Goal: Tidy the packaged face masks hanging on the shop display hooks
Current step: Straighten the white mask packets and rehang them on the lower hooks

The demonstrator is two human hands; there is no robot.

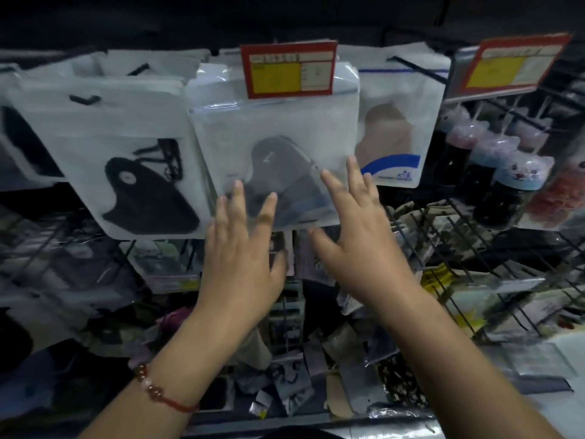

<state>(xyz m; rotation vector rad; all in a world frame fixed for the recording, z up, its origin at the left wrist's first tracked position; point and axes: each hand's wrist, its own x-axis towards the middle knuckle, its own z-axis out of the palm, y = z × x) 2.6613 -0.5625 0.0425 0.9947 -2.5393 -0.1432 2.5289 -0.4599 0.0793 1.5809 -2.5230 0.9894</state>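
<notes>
My left hand (pixel 243 261) and right hand (pixel 357 229) are spread flat, fingertips on the grey mask pack (pixel 272 160) hanging just above them. It looks nearly straight; the black mask pack (pixel 126 160) beside my left hand hangs crooked, so I judge it's left to do.
</notes>
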